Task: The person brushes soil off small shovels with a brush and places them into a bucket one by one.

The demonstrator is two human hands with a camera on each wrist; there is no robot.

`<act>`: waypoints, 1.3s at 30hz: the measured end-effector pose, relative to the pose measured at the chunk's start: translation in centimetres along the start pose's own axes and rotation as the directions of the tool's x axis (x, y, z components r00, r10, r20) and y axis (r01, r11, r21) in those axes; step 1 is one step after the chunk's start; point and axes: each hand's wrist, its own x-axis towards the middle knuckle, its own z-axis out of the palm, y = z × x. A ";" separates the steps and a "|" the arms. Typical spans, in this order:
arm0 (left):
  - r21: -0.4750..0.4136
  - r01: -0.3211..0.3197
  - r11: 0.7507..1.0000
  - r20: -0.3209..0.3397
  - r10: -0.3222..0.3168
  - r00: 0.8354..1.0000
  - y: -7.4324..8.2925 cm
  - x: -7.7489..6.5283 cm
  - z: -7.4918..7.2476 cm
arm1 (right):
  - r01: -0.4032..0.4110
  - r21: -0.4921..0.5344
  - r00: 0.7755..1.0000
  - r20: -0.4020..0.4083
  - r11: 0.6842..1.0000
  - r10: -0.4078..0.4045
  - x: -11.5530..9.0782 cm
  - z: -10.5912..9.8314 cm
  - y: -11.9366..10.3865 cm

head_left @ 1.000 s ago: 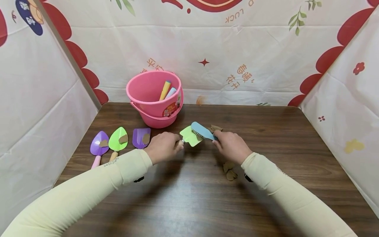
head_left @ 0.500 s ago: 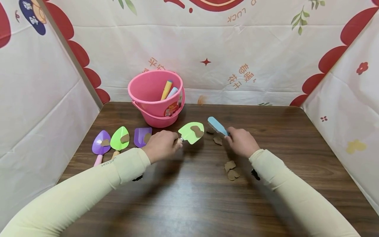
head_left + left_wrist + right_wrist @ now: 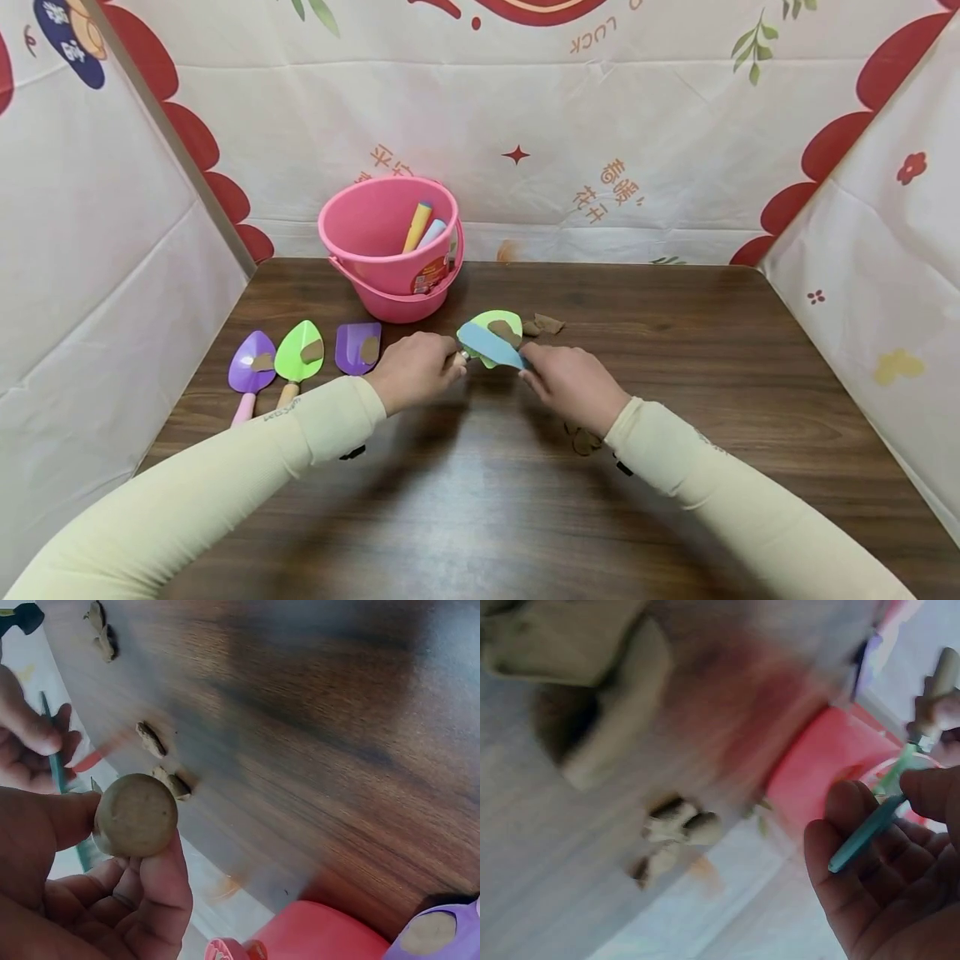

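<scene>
The person's left hand (image 3: 411,367) grips the round wooden handle (image 3: 137,815) of a light-green, leaf-shaped trowel (image 3: 491,317) above the dark wood-grain desk (image 3: 705,350); the right hand (image 3: 573,383) holds a flat-backed light-blue brush (image 3: 487,343) over its blade. The trowel looks light and stiff — best held by that handle — while the thin brown flake (image 3: 505,332) aboard seems fragile, apt to slide.

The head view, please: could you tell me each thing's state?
Green trowel: in left hand, loaded with brown piece
Blue brush: in right hand, over that trowel
Pink bucket: upright, holding yellow item and pale-blue item
Purple trowel: lying, loaded
Second green trowel: lying, loaded
Purple scoop: lying, loaded
Loose brown pieces: on table
</scene>
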 end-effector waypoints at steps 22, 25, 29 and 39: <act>0.008 0.025 1.000 -0.027 -0.025 0.999 -0.3 -0.2 0.1 | -0.161 0.001 0.987 0.025 0.987 0.161 -0.2 0.4 2.9; 0.010 0.024 1.000 -0.025 -0.024 0.999 -0.4 -0.3 0.2 | -0.181 0.004 0.983 0.030 0.983 0.181 -0.2 0.4 3.4; 0.008 0.020 1.000 -0.025 -0.019 1.000 -0.5 -0.3 0.4 | -0.185 0.001 0.982 0.042 0.983 0.185 -0.2 0.5 3.8; -0.007 0.048 0.999 -0.024 -0.049 0.999 -0.9 -0.7 0.4 | -0.300 -0.008 0.953 0.043 0.954 0.300 -0.7 0.9 7.2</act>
